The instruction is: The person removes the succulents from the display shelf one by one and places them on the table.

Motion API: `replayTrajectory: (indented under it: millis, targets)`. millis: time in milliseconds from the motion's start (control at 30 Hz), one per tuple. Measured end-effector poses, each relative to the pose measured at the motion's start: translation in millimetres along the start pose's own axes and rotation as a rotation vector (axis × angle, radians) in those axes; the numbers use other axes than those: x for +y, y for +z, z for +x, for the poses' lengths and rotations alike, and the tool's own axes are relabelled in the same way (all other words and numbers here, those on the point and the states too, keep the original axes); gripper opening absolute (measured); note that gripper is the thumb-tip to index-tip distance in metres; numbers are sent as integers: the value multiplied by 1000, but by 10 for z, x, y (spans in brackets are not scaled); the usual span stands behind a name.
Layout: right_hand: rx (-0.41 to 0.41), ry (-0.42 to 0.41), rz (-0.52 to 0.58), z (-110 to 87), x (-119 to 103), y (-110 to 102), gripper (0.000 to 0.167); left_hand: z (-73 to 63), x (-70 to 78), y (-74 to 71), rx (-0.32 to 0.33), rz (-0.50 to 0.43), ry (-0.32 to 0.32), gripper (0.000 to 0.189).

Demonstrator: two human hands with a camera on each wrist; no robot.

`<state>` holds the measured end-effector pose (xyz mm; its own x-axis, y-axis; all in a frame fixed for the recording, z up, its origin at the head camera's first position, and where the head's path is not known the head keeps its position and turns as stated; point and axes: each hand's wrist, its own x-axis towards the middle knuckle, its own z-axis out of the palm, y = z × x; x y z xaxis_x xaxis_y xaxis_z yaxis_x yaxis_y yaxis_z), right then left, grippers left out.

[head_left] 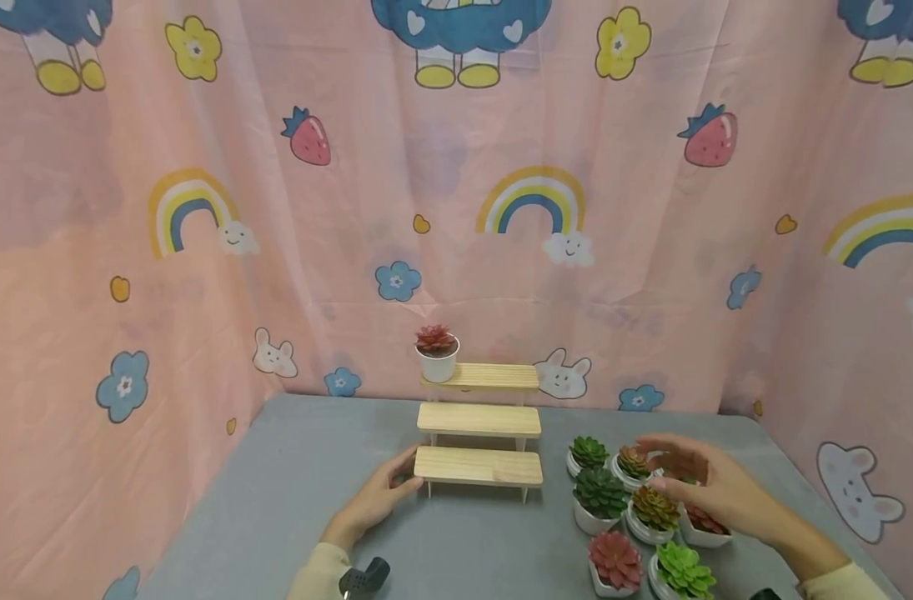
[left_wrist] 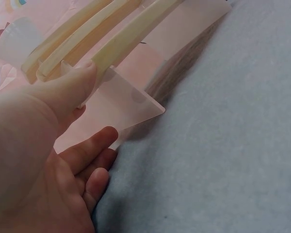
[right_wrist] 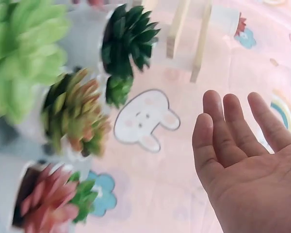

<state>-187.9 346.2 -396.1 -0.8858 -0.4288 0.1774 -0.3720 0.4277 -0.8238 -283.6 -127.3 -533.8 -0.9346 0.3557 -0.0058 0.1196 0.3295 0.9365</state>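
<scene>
A three-tier display stand (head_left: pixel 479 467) has pale wooden boards on clear supports. On its top board, at the left end, stands a red succulent in a white pot (head_left: pixel 437 365). My left hand (head_left: pixel 375 500) holds the left end of the lowest board, thumb (left_wrist: pixel 75 85) on the board's edge beside the clear side panel (left_wrist: pixel 119 99). In the head view my right hand (head_left: pixel 714 485) is over the right part of a group of potted succulents, fingers spread apart and nothing held. Near it are an orange-brown succulent (head_left: pixel 632 461) and a yellow-brown succulent (head_left: pixel 654 507).
Also in the group are a dark green succulent (head_left: pixel 600 492), a small green one (head_left: pixel 589 451), a pink-red one (head_left: pixel 615 560), a bright green one (head_left: pixel 683 571) and a red one (head_left: pixel 702 522) under the right hand. A patterned pink curtain (head_left: pixel 456 317) backs the grey table (head_left: pixel 291 467).
</scene>
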Motion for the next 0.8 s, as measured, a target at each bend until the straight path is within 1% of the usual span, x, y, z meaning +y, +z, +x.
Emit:
replayTrajectory:
  millis: [133,233,500,567,700,800]
  targets:
    - [-9,3,14,207,-92,62,44,-2,1,12,3,-3,-4,69]
    - [-10,39,23,346,-143,111,45,0,7,20,2,0,1,69]
    - [-33,-7,-19,698,-190,264,44,-8,10,18,-4,4,10,68]
    - [-36,-4,-21,789,-199,294,45,-10,8,13,-5,3,12,69]
    - [-57,-22,-15,977,-233,351,48,-4,-7,3,-3,4,16,69]
    - [-72,-20,1,1117,-273,412,50,-7,-17,-1,-2,-5,2,68]
